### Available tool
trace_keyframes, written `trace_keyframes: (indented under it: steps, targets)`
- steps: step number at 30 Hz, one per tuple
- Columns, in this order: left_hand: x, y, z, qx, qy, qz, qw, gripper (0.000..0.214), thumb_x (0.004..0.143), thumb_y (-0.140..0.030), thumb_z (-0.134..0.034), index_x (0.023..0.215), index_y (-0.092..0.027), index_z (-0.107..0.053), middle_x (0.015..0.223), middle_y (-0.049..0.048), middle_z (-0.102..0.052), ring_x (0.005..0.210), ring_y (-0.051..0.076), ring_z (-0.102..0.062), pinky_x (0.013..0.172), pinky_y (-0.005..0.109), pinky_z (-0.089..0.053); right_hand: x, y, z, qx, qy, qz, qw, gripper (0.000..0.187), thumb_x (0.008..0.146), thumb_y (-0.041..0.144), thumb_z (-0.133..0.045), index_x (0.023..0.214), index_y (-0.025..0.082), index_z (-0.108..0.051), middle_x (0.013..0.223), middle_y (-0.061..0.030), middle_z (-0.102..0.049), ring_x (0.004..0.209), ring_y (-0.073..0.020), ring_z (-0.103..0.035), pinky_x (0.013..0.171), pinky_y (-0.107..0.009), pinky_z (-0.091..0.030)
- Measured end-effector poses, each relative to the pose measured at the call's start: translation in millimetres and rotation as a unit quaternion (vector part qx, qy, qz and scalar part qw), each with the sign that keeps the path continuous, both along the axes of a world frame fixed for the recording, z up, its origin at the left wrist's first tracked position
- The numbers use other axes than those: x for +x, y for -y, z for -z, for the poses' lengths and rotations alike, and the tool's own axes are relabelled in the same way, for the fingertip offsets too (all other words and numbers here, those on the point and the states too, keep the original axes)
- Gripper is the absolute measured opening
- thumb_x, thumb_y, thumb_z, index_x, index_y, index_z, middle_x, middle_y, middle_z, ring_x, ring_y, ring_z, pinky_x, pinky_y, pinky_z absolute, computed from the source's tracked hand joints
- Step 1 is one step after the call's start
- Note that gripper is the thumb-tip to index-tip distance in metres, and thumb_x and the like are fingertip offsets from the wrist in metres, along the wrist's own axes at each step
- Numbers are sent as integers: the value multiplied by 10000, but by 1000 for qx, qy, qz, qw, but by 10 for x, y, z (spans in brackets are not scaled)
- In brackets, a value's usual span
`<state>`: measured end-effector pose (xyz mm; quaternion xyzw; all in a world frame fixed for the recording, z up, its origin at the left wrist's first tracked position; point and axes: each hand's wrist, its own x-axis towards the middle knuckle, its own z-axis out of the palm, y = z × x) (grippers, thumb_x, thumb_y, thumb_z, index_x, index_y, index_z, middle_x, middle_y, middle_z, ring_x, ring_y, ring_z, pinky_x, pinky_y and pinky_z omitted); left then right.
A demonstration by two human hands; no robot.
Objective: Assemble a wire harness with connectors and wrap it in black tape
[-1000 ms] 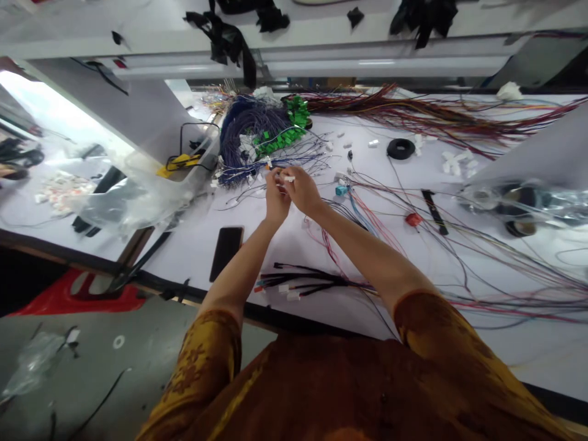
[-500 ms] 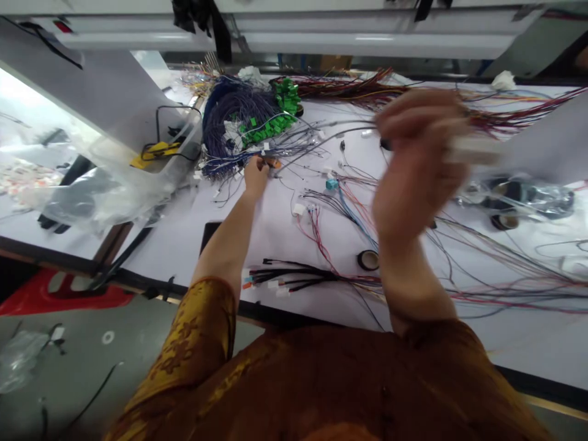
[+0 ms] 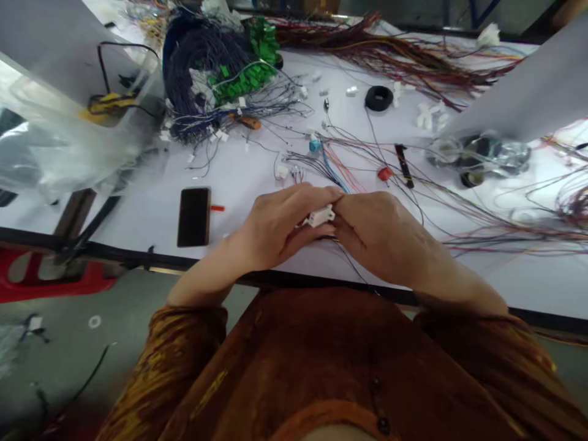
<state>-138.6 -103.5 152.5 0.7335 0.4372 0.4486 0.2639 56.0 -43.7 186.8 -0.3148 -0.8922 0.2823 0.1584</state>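
Your left hand [image 3: 271, 229] and right hand [image 3: 381, 239] meet over the table [image 3: 239, 205] near its front edge, the fingers [image 3: 305, 199] of both clenched on a white connector [image 3: 320, 215] held between them. Thin dark wires [image 3: 350, 266] trail down from under your hands. A black phone [image 3: 193, 217] lies on the table just left of your left hand. Ahead, loose colored wires [image 3: 478, 211] fan out to the right, past a blue connector [image 3: 315, 146] and a red connector [image 3: 384, 174]. Farther back sit a black tape roll [image 3: 379, 98], a dark bundle of wires [image 3: 197, 70] and a cluster of green connectors [image 3: 248, 79]. A clear plastic bag [image 3: 55, 144] sprawls at the table's left side.
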Motion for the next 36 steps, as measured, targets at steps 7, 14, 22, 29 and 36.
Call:
trace_keyframes:
  steps: [7, 14, 22, 29, 36]
  targets:
    - [36, 526, 471, -30, 28, 99, 994, 482, 921, -339, -703, 1365, -227, -555, 963, 59, -710, 712, 130, -650, 618, 232, -526, 326, 552, 309, -146, 146, -78, 975, 272, 1039, 278, -427, 967, 200, -677, 800, -39, -703, 683, -164, -621, 632, -286, -380]
    - [85, 665, 810, -186, 28, 59, 980, 147, 1002, -267, -559, 910, -176, -627, 760, 3, -654, 681, 110, -603, 651, 225, -468, 512, 519, 880, -321, 84, -161, 930, 342, 1038, 407, -451, 1035, 178, -705, 965, -67, -744, 829, -176, -670, 757, -300, -475]
    - [13, 280, 1219, -311, 219, -41, 924, 184, 968, -337, -573, 1002, -171, -643, 787, 5, -606, 578, 71, -470, 540, 196, -378, -196, -251, 1813, -122, 22, 164, 979, 102, 853, 254, -677, 850, 155, -651, 917, -79, -644, 845, -189, -564, 794, -325, -423]
    - [32, -133, 1359, -360, 301, -164, 868, 230, 943, -329, -571, 876, -130, -666, 546, -63, -411, 440, 42, -325, 432, 175, -221, -241, -167, 2061, -185, -130, 158, 961, 78, 835, 194, -548, 904, 187, -585, 817, -6, -589, 662, -128, -487, 672, -281, -402]
    - [84, -556, 1427, -354, 342, -221, 842, 151, 902, -226, -593, 984, -130, -674, 577, -68, -428, 409, 30, -314, 400, 171, -202, -122, -122, 2041, -229, -179, 144, 946, 140, 853, 279, -543, 955, 194, -587, 775, 19, -552, 601, -99, -422, 600, -258, -357]
